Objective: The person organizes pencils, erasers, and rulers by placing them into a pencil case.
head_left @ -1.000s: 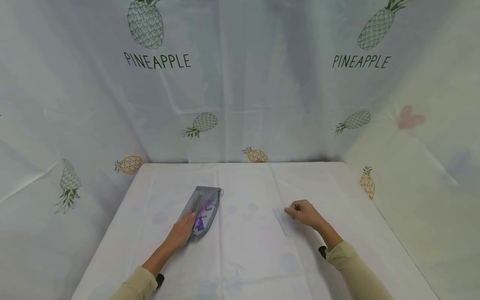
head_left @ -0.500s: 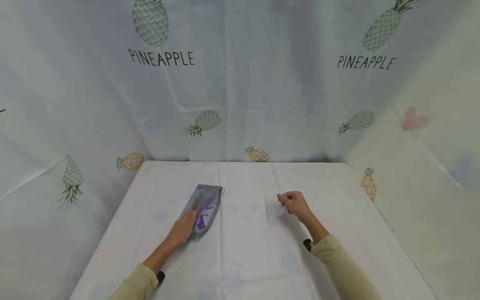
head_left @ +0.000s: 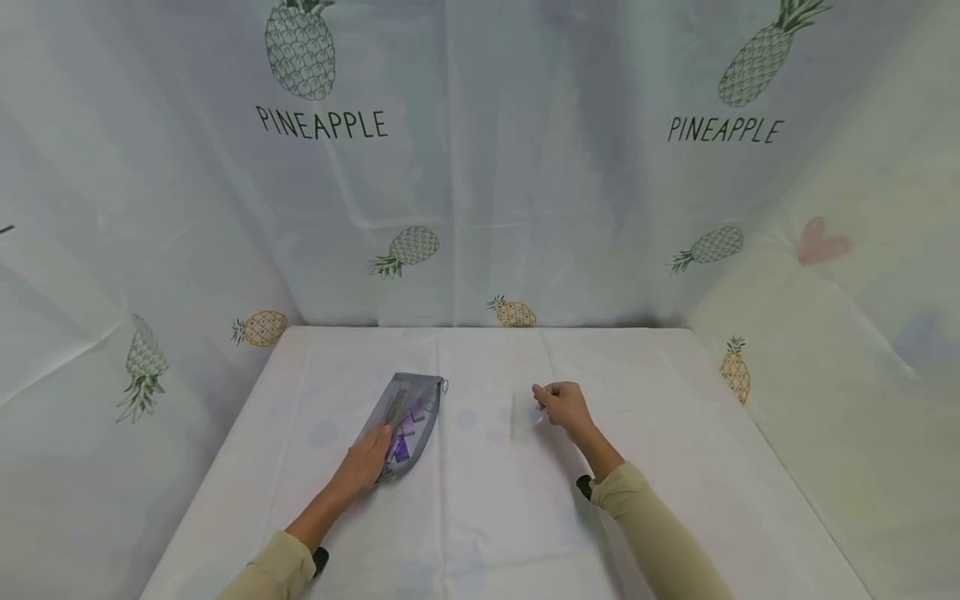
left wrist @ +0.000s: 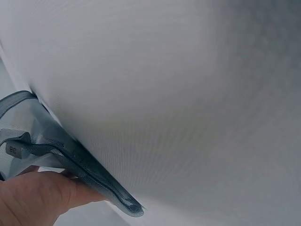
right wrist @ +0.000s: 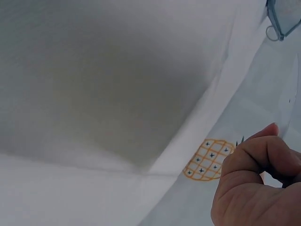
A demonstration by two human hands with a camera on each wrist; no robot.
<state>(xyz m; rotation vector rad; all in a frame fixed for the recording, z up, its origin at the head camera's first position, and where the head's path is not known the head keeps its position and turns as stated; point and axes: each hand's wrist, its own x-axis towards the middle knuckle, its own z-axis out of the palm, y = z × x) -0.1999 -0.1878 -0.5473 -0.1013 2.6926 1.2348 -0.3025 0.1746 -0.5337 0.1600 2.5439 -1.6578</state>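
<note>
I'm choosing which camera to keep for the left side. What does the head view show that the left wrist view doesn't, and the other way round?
Only the head view shows the purple pieces inside the grey mesh zip pouch, the right hand pinching a clear flat piece, and the white table cloth. Only the left wrist view shows the pouch's small sewn tag. Both show the left hand resting on the pouch.

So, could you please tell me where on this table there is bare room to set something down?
The table lies bare to the right of the right hand, along the back edge by the curtain, and left of the mesh pouch. It is tighter between the left hand on the pouch and the right hand, which pinches a clear sheet.
</note>
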